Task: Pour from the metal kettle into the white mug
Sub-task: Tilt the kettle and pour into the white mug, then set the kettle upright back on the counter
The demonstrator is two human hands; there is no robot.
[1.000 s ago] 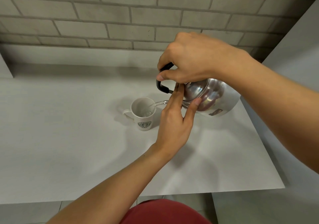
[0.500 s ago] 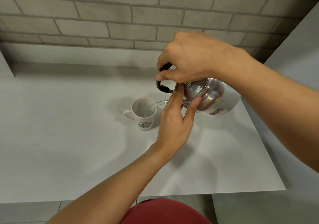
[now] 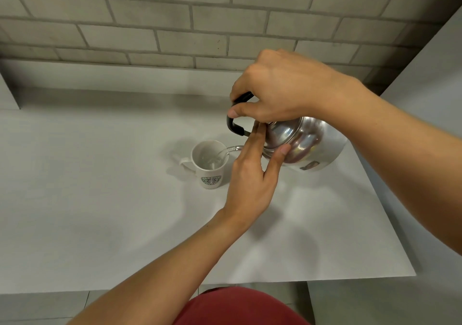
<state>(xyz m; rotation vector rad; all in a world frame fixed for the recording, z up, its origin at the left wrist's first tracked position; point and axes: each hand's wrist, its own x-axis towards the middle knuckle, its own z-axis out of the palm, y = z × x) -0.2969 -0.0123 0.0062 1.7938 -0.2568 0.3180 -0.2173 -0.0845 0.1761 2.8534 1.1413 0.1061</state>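
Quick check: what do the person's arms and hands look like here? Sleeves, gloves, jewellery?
Both forearms are bare in view, with no sleeve visible. The left hand and the right hand wear no gloves, and no rings, watch or bracelets show. The only clothing visible is a red garment at the bottom edge of the frame.

shiny metal kettle tilted left, streaming water into the upright white mug beside it.

The right hand grips the black handle of the tilted metal kettle; the left hand touches its lid, water streaming into the white mug on the worktop.
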